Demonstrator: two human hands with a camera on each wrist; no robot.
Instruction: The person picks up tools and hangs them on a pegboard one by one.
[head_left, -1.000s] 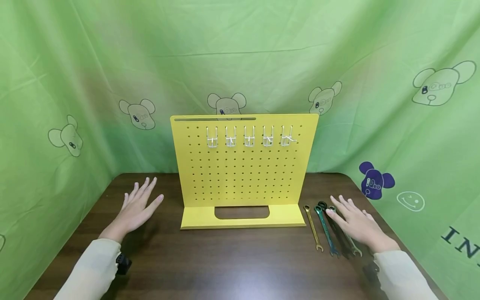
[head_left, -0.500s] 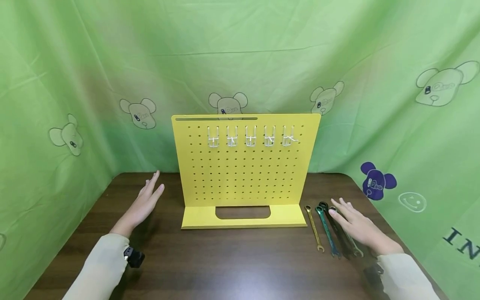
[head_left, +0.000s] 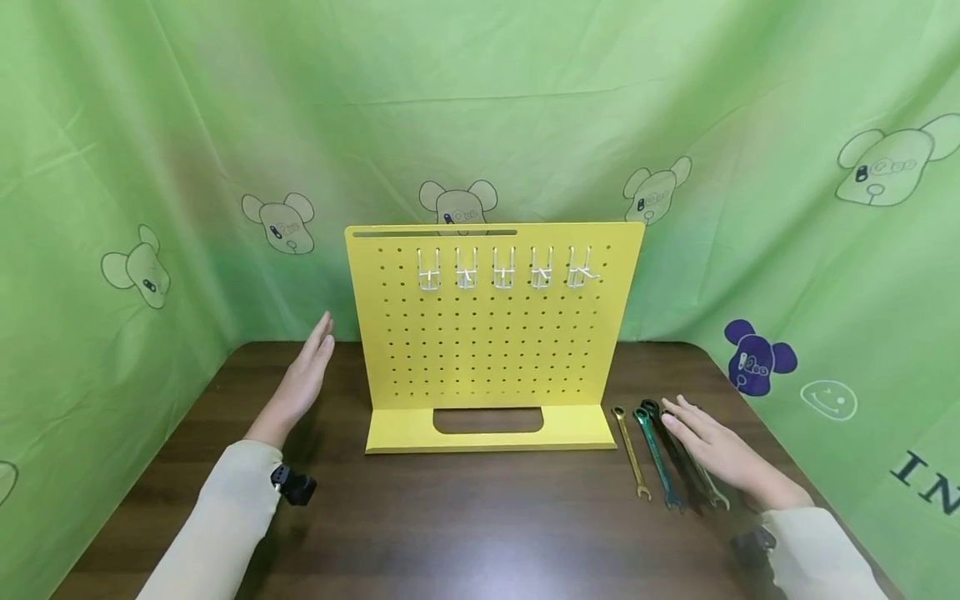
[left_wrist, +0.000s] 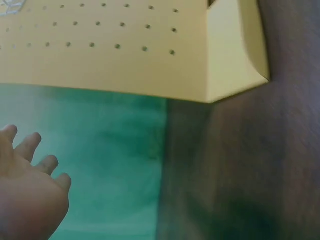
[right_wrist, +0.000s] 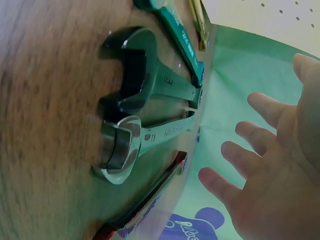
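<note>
My left hand (head_left: 298,387) is raised left of a yellow pegboard stand (head_left: 390,429), its fingers straight and its palm turned toward the board. It holds nothing. Over a row of wrenches on the right hovers my right hand (head_left: 716,450), fingers spread, also holding nothing. A gold wrench (head_left: 632,454) lies nearest the stand, then a teal wrench (head_left: 660,461). In the right wrist view a black wrench (right_wrist: 172,82) and a silver wrench (right_wrist: 165,132) lie beside them. Past these is a slim tool with red ends (right_wrist: 150,197), hidden under the hand in the head view.
Several white wire hooks (head_left: 504,287) hang in a row along the pegboard's upper part. The stand sits on a dark wooden table (head_left: 465,517). A green printed curtain (head_left: 525,117) encloses the table at the back and sides.
My left hand has moved right and farther forward, turning from palm-down to edge-on. The right hand stays over the wrenches with little movement.
</note>
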